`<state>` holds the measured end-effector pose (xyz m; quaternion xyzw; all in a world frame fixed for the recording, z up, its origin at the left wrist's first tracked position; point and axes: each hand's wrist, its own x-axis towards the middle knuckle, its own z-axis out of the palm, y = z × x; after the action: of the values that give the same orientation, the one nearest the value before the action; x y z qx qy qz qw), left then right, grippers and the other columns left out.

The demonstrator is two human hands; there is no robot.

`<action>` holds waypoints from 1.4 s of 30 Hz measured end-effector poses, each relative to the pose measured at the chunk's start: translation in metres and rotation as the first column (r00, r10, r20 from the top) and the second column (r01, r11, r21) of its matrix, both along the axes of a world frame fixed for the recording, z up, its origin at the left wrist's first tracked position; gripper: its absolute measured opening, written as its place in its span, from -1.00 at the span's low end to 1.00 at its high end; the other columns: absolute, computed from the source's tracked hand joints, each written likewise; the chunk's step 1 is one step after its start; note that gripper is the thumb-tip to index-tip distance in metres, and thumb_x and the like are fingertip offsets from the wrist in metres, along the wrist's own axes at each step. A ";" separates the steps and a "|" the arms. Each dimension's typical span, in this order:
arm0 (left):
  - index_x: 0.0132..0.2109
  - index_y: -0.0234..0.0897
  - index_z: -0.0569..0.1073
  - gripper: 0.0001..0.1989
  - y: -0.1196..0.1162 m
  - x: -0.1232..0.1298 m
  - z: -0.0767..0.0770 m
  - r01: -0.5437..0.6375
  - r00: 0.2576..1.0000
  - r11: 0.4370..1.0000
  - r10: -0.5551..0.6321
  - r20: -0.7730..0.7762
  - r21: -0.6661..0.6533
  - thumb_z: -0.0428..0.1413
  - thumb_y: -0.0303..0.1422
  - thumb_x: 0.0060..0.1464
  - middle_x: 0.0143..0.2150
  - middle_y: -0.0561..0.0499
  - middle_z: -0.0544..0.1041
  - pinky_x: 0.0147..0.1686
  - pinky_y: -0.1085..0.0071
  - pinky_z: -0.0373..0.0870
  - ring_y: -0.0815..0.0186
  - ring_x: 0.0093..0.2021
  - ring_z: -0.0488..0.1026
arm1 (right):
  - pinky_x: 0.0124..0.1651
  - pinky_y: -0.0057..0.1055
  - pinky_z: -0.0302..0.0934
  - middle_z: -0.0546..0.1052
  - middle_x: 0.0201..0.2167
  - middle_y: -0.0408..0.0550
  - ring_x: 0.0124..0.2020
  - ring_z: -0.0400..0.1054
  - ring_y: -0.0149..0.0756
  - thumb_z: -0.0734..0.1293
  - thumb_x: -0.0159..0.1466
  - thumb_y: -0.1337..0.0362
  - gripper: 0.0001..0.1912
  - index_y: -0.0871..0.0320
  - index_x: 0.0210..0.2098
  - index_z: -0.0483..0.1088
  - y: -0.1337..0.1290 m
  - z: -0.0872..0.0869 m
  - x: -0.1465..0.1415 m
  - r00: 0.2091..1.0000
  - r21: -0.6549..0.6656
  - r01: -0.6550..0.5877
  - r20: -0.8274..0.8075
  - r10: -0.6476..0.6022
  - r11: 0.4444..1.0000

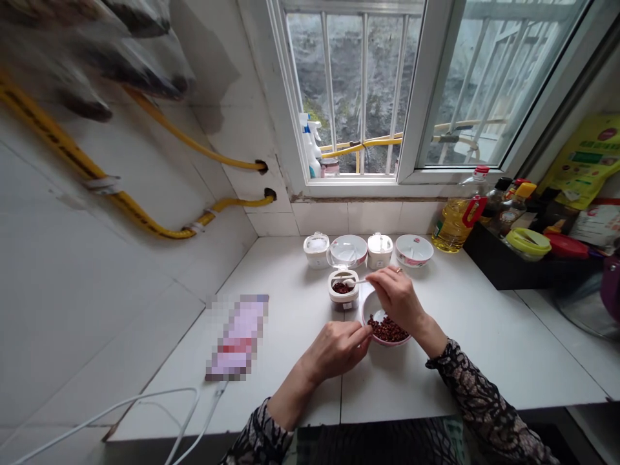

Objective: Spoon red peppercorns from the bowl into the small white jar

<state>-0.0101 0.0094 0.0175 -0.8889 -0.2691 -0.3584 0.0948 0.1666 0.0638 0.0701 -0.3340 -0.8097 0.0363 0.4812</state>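
My right hand (pixel 400 298) pinches the handle of a small white spoon (pixel 357 282). The spoon's head is at the mouth of a cream-coloured seasoning jar (pixel 343 301), its clear lid raised, with dark red-brown bits inside. Close by on the right stands a white bowl (pixel 367 309) with a pink outside, and in it lies a heap of dark red peppercorns (pixel 391 330). My left hand (pixel 334 349) has its fingers closed at the bowl's near left rim. The right hand is above the bowl and hides part of its far side.
Behind stand two lidded seasoning jars (pixel 316 250) (pixel 380 250) and two bowls (pixel 352 248) (pixel 414 250). An oil bottle (pixel 455 219) and a black rack (pixel 494 261) of condiments are on the right. A blurred-out flat item (pixel 238 337) with a white cable (pixel 206 423) lies left.
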 end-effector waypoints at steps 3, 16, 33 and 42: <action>-0.23 -0.29 0.41 -0.81 0.000 0.000 0.000 -0.004 1.000 1.000 0.004 -0.006 -0.002 -0.08 -0.47 0.30 -0.52 0.07 0.45 -0.61 0.48 0.24 0.39 -0.58 0.39 | -0.13 -0.23 0.31 0.58 -0.37 0.01 -0.31 0.43 -0.22 0.19 0.40 0.38 -0.77 0.14 -0.26 0.49 -0.001 0.002 0.002 0.997 0.099 -0.010 0.072 0.003 0.995; -0.18 -0.30 0.42 -0.85 0.000 -0.003 -0.002 0.002 1.000 1.000 -0.002 -0.010 -0.018 -0.05 -0.49 0.29 -0.51 0.07 0.46 -0.59 0.50 0.27 0.39 -0.56 0.40 | -0.20 -0.29 0.31 0.61 -0.39 -0.01 -0.33 0.45 -0.23 0.29 0.28 0.44 -0.82 0.14 -0.34 0.53 0.011 -0.008 0.060 0.961 -0.299 0.079 0.278 0.007 0.951; -0.21 -0.31 0.42 -0.83 -0.001 -0.001 0.002 0.019 1.000 1.000 -0.019 0.001 -0.015 -0.06 -0.50 0.29 -0.53 0.08 0.44 -0.61 0.49 0.25 0.38 -0.58 0.37 | -0.30 -0.40 0.26 0.59 -0.47 -0.09 -0.40 0.43 -0.30 0.27 0.21 0.29 -0.80 0.16 -0.39 0.54 0.007 -0.002 0.056 0.999 -0.659 0.011 0.035 0.015 0.752; -0.19 -0.30 0.42 -0.84 -0.001 -0.002 -0.001 0.017 1.000 0.999 -0.017 0.005 -0.031 -0.05 -0.50 0.28 -0.52 0.07 0.46 -0.60 0.50 0.27 0.40 -0.57 0.39 | -0.33 -0.39 0.23 0.59 -0.48 -0.09 -0.42 0.41 -0.30 0.28 0.19 0.23 -0.80 0.17 -0.41 0.52 0.009 0.001 0.060 1.000 -0.669 -0.022 -0.017 0.015 0.743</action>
<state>-0.0122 0.0088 0.0163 -0.8917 -0.2673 -0.3569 0.0773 0.2265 0.0728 0.0707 -0.4762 -0.7436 0.3306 0.3332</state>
